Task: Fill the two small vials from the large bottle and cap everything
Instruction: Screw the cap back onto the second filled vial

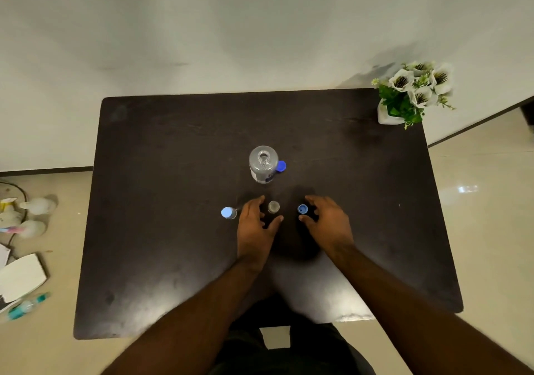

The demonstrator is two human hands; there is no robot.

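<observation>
The large clear bottle stands uncapped at the table's middle, its blue cap lying just to its right. One small vial stands uncapped between my hands. Another small vial with a light blue cap on stands to the left. A small blue cap lies on the table, open side up. My left hand curls around the uncapped vial's left side, fingers apart, not clearly touching it. My right hand hovers at the small cap, fingers spread around it.
A white pot of artificial flowers stands at the dark table's far right corner. Papers, a teal pen and other clutter lie on the floor to the left. A wall runs close behind the table.
</observation>
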